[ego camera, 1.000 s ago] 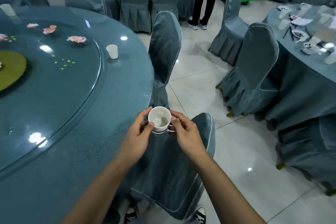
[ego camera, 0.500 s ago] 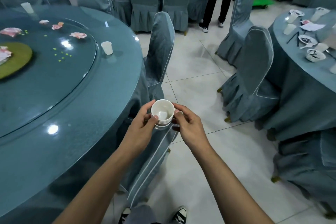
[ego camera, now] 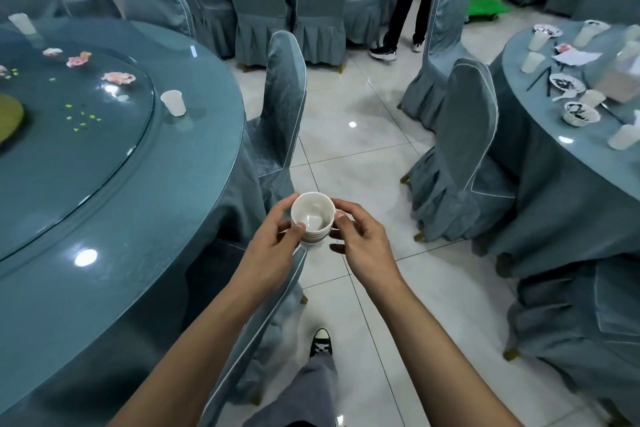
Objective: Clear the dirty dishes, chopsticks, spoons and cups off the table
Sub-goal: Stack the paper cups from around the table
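Blue-grey cloth covers the big round worktop (ego camera: pixel 145 253) that fills the left of the frame, with a glass turntable (ego camera: pixel 69 163) on it. A second round worktop (ego camera: pixel 540 125) in the same cloth sits at the right edge. Pale glossy floor tiles (ego camera: pixel 363 156) run between them. Covered chairs stand around both; one chair (ego camera: pixel 284 97) is at the rim of the left worktop and another (ego camera: pixel 464 149) is against the right one. At the top centre a person's dark trouser legs (ego camera: pixel 408 0) stand among more chairs.

Both forearms reach in from the bottom edge and meet at centre frame, above the floor and just right of the left worktop's edge. The left hand (ego camera: pixel 273 246) and the right hand (ego camera: pixel 363 243) share one grip on a stack of white cups (ego camera: pixel 312 218), fingers curled round its sides and thumbs at the top cup's rim. The stack is upright, its mouth facing the camera. Below it a black and white shoe (ego camera: pixel 322 343) steps on the tiles.

One paper cup (ego camera: pixel 173 102) stands on the left worktop beside the turntable, and another (ego camera: pixel 21 23) at the far upper left. Pink scraps (ego camera: pixel 118 77) and green bits (ego camera: pixel 83 118) lie on the glass. The right worktop carries dirty bowls (ego camera: pixel 580 113), white cups (ego camera: pixel 623 137) and dark chopsticks (ego camera: pixel 540 78).
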`<control>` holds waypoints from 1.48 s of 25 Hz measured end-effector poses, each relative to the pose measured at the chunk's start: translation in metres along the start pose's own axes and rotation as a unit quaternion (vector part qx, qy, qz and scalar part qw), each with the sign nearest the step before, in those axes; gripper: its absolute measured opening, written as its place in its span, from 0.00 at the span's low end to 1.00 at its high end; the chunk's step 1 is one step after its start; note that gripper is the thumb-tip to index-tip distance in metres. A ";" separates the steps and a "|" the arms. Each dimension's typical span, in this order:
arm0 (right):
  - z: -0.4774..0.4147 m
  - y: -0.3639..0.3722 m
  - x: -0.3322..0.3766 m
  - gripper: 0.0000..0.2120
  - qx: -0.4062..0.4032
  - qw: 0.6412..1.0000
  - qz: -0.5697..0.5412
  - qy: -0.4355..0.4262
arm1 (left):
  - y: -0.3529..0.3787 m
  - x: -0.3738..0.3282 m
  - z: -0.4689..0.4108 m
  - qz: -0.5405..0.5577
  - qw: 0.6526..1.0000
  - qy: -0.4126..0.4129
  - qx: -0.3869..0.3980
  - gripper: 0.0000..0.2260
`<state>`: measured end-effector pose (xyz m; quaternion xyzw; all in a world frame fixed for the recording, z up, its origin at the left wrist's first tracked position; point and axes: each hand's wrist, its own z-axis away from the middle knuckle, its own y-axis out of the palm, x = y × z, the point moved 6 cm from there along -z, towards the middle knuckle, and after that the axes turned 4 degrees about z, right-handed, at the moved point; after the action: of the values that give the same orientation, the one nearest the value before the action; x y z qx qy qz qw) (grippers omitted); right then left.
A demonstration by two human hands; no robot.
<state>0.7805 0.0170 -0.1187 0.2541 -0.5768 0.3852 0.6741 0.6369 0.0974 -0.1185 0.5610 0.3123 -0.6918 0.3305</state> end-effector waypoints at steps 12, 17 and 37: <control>-0.155 -0.006 0.034 0.11 0.057 0.998 0.031 0.012 | 0.005 -0.020 -0.138 0.007 0.998 -0.014 -0.065 0.20; -0.200 0.015 0.048 0.11 0.094 0.995 0.034 0.002 | -0.010 -0.029 -0.170 -0.010 0.995 -0.022 -0.101 0.20; -0.447 0.135 0.076 0.10 0.370 0.923 0.104 -0.026 | -0.069 -0.032 -0.333 0.100 0.914 -0.031 -0.393 0.20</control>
<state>0.9335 0.4636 -0.1501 0.4334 -0.4337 0.6325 0.4733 0.7757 0.4084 -0.1415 0.3920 0.4909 -0.4939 0.6012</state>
